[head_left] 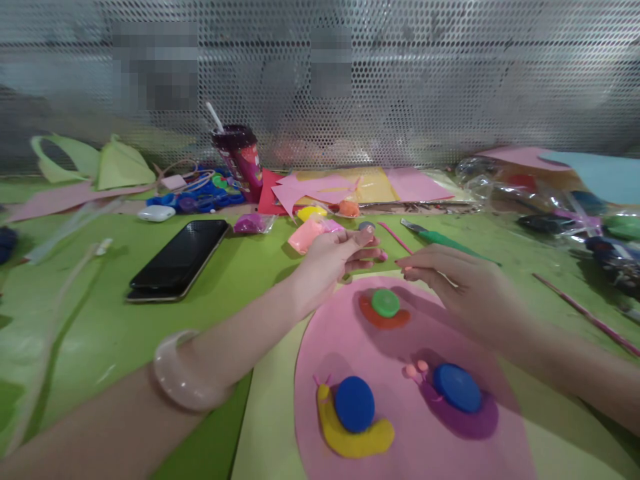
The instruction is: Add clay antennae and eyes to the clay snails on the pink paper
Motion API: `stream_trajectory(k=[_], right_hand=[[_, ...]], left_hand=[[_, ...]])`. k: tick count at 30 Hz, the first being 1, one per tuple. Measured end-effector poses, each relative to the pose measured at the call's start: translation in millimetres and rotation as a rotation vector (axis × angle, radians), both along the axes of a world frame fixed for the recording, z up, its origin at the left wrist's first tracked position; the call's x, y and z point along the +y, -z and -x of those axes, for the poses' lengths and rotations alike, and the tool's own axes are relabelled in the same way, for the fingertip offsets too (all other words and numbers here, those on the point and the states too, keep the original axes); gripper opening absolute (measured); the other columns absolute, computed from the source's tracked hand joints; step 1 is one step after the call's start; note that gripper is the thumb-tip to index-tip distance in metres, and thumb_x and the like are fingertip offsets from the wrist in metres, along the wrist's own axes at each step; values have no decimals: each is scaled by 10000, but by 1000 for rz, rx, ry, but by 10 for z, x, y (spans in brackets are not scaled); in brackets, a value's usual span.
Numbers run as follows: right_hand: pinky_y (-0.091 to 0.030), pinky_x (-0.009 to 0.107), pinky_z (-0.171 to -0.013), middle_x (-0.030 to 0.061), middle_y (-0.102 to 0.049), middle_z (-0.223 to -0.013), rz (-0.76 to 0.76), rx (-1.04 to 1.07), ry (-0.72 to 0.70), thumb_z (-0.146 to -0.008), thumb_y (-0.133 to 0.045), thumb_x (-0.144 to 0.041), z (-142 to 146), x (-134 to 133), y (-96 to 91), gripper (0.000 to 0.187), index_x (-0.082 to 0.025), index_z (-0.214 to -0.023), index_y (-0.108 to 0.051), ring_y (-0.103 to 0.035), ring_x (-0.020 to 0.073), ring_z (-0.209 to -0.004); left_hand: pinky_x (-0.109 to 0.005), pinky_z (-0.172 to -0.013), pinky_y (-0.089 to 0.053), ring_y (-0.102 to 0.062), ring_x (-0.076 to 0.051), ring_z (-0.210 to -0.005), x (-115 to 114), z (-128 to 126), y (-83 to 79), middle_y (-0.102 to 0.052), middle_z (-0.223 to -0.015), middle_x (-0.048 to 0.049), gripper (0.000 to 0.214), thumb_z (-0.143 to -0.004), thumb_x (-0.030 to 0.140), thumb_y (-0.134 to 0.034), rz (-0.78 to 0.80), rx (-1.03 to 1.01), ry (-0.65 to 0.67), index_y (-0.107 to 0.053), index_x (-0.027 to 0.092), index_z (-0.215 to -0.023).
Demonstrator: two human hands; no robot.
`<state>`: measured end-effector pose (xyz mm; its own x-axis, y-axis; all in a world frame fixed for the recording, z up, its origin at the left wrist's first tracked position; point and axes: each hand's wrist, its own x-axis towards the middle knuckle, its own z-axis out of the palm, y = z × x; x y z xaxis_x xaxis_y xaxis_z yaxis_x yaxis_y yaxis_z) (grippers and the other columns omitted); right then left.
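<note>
My left hand (334,257) reaches out over the green table with its fingers pinched on a small pink bit of clay (382,255). My right hand (450,277) is beside it, fingertips pressed together near the same pink bit, a thin pink stick (395,238) just beyond. Below both hands lies a pink oval sheet (340,347) bearing three clay snails: an orange one with a green shell (385,307), a yellow one with a blue shell (354,417), and a purple one with a blue shell (457,397). A pale bangle (183,373) is on my left forearm.
A black phone (179,259) lies at left. Behind it are a dark red cup with a straw (239,160), blue scissors (200,197), bagged clay lumps (310,232), coloured paper (370,185), a green-handled tool (440,240) and plastic bags (540,193) at right. A perforated metal wall backs the table.
</note>
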<state>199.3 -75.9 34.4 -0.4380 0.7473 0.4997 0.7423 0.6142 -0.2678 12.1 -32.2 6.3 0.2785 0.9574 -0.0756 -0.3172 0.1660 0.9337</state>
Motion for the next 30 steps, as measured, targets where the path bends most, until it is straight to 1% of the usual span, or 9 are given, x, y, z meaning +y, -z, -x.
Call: stream_trajectory(k=[6, 9, 15, 17, 19, 21, 23, 26, 30], right_hand=[[-503, 248, -616, 21, -669, -780, -8, -7, -57, -872, -511, -238, 15, -15, -14, 128, -209, -784, -599, -619, 128, -665], [-519, 265, -639, 24, -684, -835, -24, -16, -60, -860, -519, -212, 15, -14, -1, 103, -231, -835, -617, -639, 140, -697], [-545, 297, -664, 70, -689, -920, -36, -14, -146, -878, -460, -175, 7, 7, 11, 187, -218, -947, -629, -659, 168, -792], [-547, 294, -657, 64, -694, -888, -56, -4, -191, -875, -464, -163, 11, 4, 5, 184, -217, -922, -633, -660, 166, -775], [-547, 285, -646, 48, -696, -833, -94, 18, -226, -853, -509, -155, 17, -5, 2, 139, -217, -864, -634, -659, 160, -742], [-548, 277, -646, 34, -695, -802, -118, 30, -221, -825, -558, -144, 21, -15, 5, 103, -218, -823, -630, -656, 154, -721], [-550, 272, -653, 28, -699, -814, -120, 16, -196, -814, -574, -131, 22, -19, 12, 106, -220, -828, -629, -657, 149, -719], [-551, 271, -669, 26, -705, -847, -110, -13, -174, -820, -566, -133, 20, -15, 18, 119, -223, -862, -631, -662, 149, -740], [-540, 268, -641, 24, -702, -834, -80, -30, -166, -832, -547, -147, 15, -14, 0, 111, -227, -853, -622, -660, 153, -728]], left_hand=[[-227, -646, -442, -635, -126, -723, 5, -5, -3, -663, -735, -41, 312, -698, 438, -702, -14, 15, 9, -609, 148, -767], [-225, -637, -432, -625, -120, -721, 5, 0, -3, -652, -728, -33, 314, -696, 451, -698, -16, 30, 13, -618, 155, -767], [-225, -632, -429, -609, -110, -707, 8, 9, 6, -651, -741, -30, 298, -688, 440, -708, -17, 31, 20, -635, 161, -763], [-217, -629, -430, -607, -105, -700, 11, 6, 12, -648, -733, -28, 290, -693, 433, -706, -23, 27, 26, -635, 160, -760], [-211, -629, -432, -601, -96, -679, 14, 0, 15, -640, -717, -21, 283, -700, 424, -705, -26, 22, 28, -632, 157, -757], [-210, -630, -436, -592, -89, -652, 13, -3, 12, -632, -708, -15, 279, -701, 417, -706, -25, 17, 26, -629, 155, -757], [-214, -630, -438, -588, -90, -643, 11, -3, 9, -633, -709, -16, 280, -698, 416, -709, -18, 22, 25, -630, 156, -763], [-214, -628, -436, -598, -99, -666, 11, 1, 9, -641, -722, -25, 283, -703, 424, -703, -12, 42, 31, -635, 160, -778], [-209, -620, -434, -595, -94, -657, 14, -3, 7, -642, -729, -25, 282, -700, 420, -707, -15, 38, 31, -631, 159, -772]])
